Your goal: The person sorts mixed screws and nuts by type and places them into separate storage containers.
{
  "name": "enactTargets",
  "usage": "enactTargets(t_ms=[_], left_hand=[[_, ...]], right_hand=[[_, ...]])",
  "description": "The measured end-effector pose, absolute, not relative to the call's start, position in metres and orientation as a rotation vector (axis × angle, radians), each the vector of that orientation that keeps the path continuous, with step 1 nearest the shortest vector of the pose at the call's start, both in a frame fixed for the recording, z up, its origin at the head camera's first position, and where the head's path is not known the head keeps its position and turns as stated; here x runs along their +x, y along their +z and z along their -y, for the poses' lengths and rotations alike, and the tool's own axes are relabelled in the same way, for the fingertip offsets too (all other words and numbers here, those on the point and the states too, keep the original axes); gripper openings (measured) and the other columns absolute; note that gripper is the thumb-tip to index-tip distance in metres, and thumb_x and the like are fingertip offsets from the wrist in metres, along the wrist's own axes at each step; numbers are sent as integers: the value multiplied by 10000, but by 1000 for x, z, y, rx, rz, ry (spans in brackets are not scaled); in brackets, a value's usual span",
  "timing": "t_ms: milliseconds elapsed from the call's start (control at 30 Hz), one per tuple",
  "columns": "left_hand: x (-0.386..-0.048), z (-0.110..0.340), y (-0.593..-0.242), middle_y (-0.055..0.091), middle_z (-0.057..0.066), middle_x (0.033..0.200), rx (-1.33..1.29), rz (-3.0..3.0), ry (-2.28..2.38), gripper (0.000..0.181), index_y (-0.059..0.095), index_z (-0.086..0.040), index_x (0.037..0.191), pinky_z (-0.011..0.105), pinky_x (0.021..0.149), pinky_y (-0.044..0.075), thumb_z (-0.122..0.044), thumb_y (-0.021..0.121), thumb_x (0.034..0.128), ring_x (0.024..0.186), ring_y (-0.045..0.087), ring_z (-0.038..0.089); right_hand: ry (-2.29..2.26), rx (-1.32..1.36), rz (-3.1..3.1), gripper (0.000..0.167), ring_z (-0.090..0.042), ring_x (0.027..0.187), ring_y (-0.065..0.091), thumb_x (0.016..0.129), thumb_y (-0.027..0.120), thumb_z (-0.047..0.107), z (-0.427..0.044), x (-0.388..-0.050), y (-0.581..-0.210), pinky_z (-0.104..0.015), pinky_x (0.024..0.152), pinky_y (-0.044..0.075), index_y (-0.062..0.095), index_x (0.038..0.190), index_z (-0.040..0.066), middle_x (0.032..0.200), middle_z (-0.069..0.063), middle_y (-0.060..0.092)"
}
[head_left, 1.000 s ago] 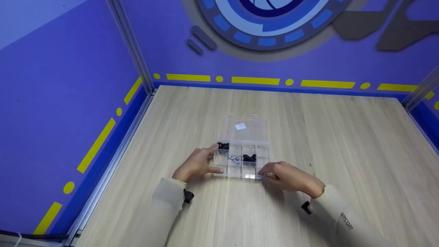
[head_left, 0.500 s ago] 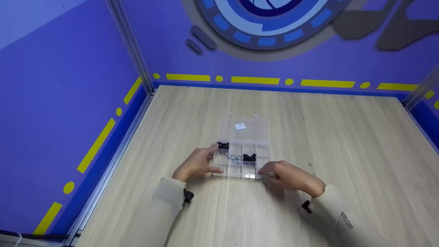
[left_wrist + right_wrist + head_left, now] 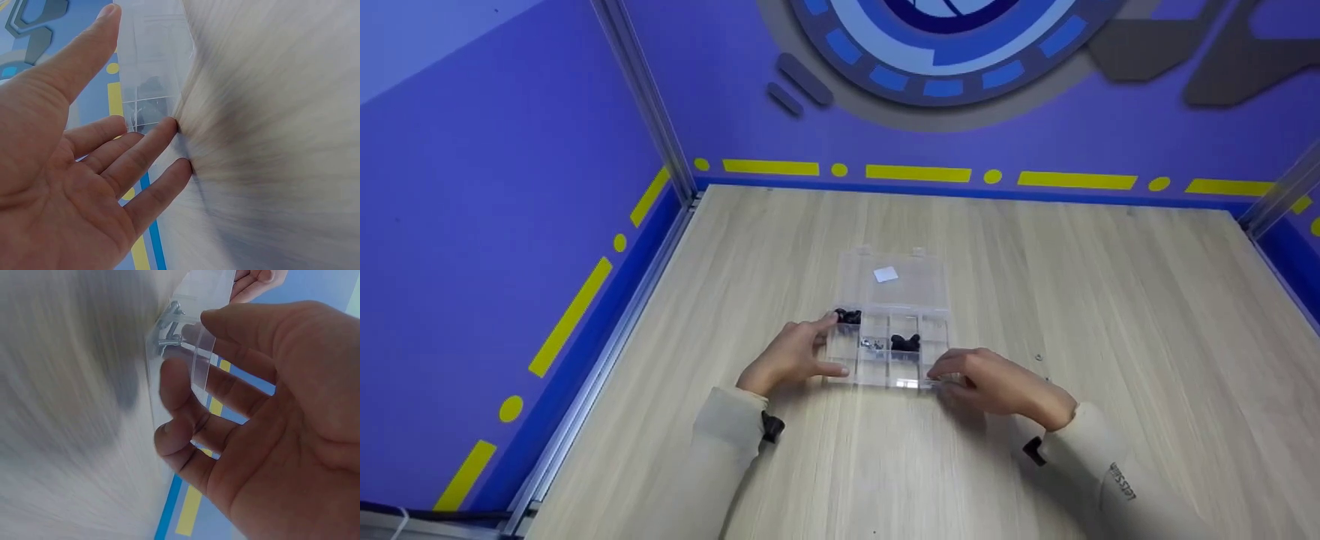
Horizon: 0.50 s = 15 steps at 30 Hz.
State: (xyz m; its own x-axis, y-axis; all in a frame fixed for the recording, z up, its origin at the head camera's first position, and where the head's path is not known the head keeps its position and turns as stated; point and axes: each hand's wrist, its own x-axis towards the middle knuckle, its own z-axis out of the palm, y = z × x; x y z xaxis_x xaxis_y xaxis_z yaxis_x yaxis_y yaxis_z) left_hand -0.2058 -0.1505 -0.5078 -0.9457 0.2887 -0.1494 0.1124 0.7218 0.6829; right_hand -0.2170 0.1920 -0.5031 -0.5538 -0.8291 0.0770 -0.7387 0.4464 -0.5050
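Note:
A clear plastic compartment box (image 3: 872, 373) lies on the table with its lid (image 3: 911, 287) folded back, away from me. Black parts (image 3: 905, 343) fill one middle compartment, and more black pieces (image 3: 848, 316) sit in the far-left one. Small silver hardware (image 3: 872, 344) lies in another. My left hand (image 3: 789, 358) rests along the box's left side, fingers fairly straight, thumb over the near-left edge. At the near-right corner, my right hand (image 3: 986, 381) grips the wall between thumb and bent fingers. Silver screws (image 3: 170, 329) show through the plastic beside those fingers in the right wrist view.
A white label (image 3: 886, 274) is on the lid. Tiny ring-like bits (image 3: 1038, 358) lie on the wooden table (image 3: 1147, 322) to the right. Blue-purple panels (image 3: 547, 187) stand at the left and back, with a metal post (image 3: 649, 97) at the corner.
My right hand has shifted very slightly to the right at the box's corner. The left hand and the box stay in place.

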Motion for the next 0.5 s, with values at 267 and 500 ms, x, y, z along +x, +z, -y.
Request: enactTargets(t_ms=[267, 500], left_hand=[[-207, 151, -506, 353, 87, 1620, 321, -2682, 1047, 965, 402, -62, 1564, 391, 1155, 408, -327, 908, 786, 1370, 524, 296], [-207, 151, -507, 353, 90, 1620, 328, -2677, 1049, 967, 395, -53, 1565, 400, 1182, 371, -319, 907, 789, 1402, 488, 298]], right_hand=[[-895, -1413, -2701, 244, -193, 954, 700, 927, 656, -90, -210, -230, -491, -350, 742, 603, 761, 1103, 43, 1103, -63, 736], [-1003, -1361, -2887, 315, -67, 764, 607, 865, 670, -171, -236, -237, -489, -236, 616, 542, 765, 1055, 62, 1033, -42, 736]])
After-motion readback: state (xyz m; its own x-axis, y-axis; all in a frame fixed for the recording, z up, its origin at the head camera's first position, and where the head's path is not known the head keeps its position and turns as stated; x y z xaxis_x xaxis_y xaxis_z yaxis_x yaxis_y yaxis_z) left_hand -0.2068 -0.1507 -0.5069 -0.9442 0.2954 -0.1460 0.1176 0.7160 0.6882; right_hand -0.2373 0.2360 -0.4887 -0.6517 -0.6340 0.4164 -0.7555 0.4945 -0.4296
